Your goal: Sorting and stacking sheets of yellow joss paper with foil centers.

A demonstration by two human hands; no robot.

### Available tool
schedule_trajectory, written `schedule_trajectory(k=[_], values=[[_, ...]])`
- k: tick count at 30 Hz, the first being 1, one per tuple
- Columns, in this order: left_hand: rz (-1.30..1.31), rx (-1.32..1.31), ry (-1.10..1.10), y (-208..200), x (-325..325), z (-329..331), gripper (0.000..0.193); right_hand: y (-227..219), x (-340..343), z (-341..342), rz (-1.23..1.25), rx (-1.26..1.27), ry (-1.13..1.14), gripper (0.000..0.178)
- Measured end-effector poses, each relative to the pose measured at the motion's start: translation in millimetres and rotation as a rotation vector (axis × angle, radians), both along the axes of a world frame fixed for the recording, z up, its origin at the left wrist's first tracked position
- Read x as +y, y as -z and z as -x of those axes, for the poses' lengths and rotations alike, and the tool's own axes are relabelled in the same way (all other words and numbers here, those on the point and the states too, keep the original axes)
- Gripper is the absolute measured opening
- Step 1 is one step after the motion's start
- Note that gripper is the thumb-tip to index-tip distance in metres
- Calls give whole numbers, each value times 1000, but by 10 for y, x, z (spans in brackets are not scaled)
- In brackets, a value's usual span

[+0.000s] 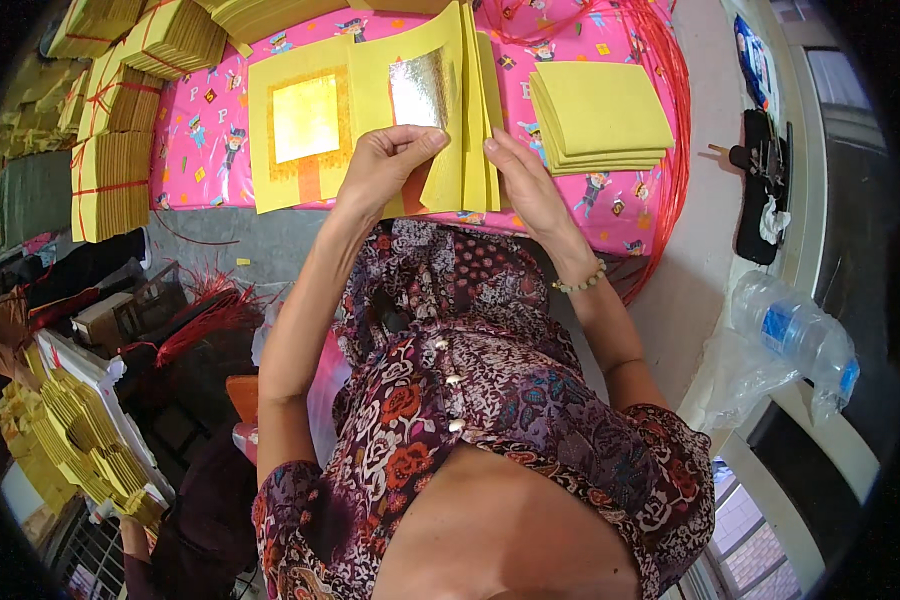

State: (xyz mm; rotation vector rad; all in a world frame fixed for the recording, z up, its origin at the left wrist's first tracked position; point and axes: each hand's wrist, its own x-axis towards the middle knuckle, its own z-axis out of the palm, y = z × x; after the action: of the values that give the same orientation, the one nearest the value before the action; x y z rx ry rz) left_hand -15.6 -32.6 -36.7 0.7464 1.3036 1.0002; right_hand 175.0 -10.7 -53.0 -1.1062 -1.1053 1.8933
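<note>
We've got the left hand (395, 165) narrowed, thumb to finger, holding yellow sheets (452, 172) near the silver foil square (412, 88). Right hand (532, 195): fingertips at the same sheets' right edge; we can't tell if it's gripping. Sheets sit between our 2 hands, right part raised and curved, over the pink-covered surface (195, 125). Left of left hand: 1 gold foil square (306, 118) on yellow paper. Right of right hand: folded yellow stack (605, 105), then red strands (678, 130). Tied yellow bundles (110, 190) well left of both.
</note>
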Motion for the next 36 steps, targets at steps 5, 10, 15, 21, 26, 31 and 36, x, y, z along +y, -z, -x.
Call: schedule_trajectory(k=[5,10,15,21,26,31,36], values=[[-8,-7,19,-43,6,-23,25,72,4,-17,-7,-32,13,60],[-21,0,7,-27,10,-47,26,45,-3,-10,10,-37,28,61],[-8,8,12,-51,10,-64,25,128,19,-27,3,11,14,61],[-18,25,14,-61,13,-112,24,181,21,-32,4,32,12,62],[-26,24,12,-45,16,-134,24,201,34,-40,17,54,-16,62],[-53,48,-6,-34,15,-151,24,172,43,-35,-15,65,-32,60],[-51,51,-7,-53,15,-170,25,254,47,-42,-25,28,-12,59]])
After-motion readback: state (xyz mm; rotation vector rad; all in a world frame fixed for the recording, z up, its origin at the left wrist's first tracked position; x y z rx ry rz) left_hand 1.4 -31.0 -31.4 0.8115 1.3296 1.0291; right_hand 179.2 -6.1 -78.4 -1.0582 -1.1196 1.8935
